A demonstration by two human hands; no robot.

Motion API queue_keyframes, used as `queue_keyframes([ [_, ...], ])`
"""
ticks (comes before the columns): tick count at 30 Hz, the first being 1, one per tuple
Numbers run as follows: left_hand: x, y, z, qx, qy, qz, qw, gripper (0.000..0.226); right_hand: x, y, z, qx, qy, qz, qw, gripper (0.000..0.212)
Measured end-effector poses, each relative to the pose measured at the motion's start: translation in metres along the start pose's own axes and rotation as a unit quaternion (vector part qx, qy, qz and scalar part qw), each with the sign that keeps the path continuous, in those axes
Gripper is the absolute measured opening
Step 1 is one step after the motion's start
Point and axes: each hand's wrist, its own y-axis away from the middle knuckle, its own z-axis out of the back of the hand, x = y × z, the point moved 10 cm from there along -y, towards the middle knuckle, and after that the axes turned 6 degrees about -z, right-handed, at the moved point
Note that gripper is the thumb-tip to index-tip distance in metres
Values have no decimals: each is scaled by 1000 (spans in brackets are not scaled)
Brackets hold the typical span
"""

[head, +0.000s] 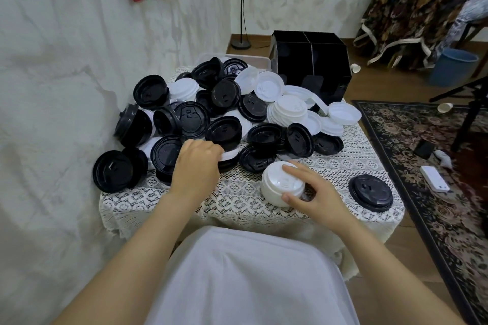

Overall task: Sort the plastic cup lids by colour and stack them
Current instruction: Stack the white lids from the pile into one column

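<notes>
Now my left hand (196, 166) pinches a white lid (230, 155) at the pile (224, 97), while my right hand (314, 190) grips the white stack (280, 182).

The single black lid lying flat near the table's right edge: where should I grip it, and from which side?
Likely its rim, from above: the black lid lies flat, alone on the lace cloth, leaving opposite edges free to pinch. The right hand is nearest.

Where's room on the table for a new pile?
Bare lace shows between the right hand, gripping the white stack, and the lone black lid; also along the front between the hands. The heap crowds the back, where the left hand grips a white lid.
</notes>
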Motion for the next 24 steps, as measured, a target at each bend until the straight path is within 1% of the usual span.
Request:
queue_keyframes([
  [2, -2, -2, 13, -33, 93, 19, 995, 11, 0, 0, 1, -2, 2, 0, 1000, 59],
  [3, 0, -3, 19, -46, 147, 44, 987, 11, 0, 0, 1, -2, 4, 0, 1000, 59],
  [5, 10, -2, 28, -69, 254, 116, 958, 14, 1, 0, 1, -2, 8, 0, 1000, 59],
  [6, 16, 0, 27, -73, 304, 159, 936, 14, 1, 0, 1, -3, 8, -1, 1000, 59],
  [7, 21, 2, 24, -72, 360, 201, 908, 15, 2, 0, 1, -4, 8, -1, 1000, 59],
  [10, 29, 11, 5, -64, 521, 294, 799, 17, 2, 2, 1, -7, 2, -2, 1000, 58],
  [14, 14, 21, -11, -42, 659, 333, 673, 16, 1, 0, 1, -6, 2, -5, 1000, 59],
  [17, -7, 31, -23, -28, 727, 364, 582, 17, 2, 1, 1, -9, 8, -2, 1000, 59],
  [19, -25, 37, -35, -9, 760, 375, 530, 15, 4, 1, 1, -10, 2, 0, 1000, 59],
  [21, -43, 42, -45, 11, 785, 380, 489, 13, 6, 2, 0, -5, -10, 5, 1000, 59],
  [23, -58, 47, -56, 28, 797, 391, 459, 12, 9, 2, -2, 6, -20, 9, 1000, 65],
  [24, -64, 49, -60, 35, 799, 398, 450, 12, 9, 2, -3, 11, -24, 5, 1000, 70],
])
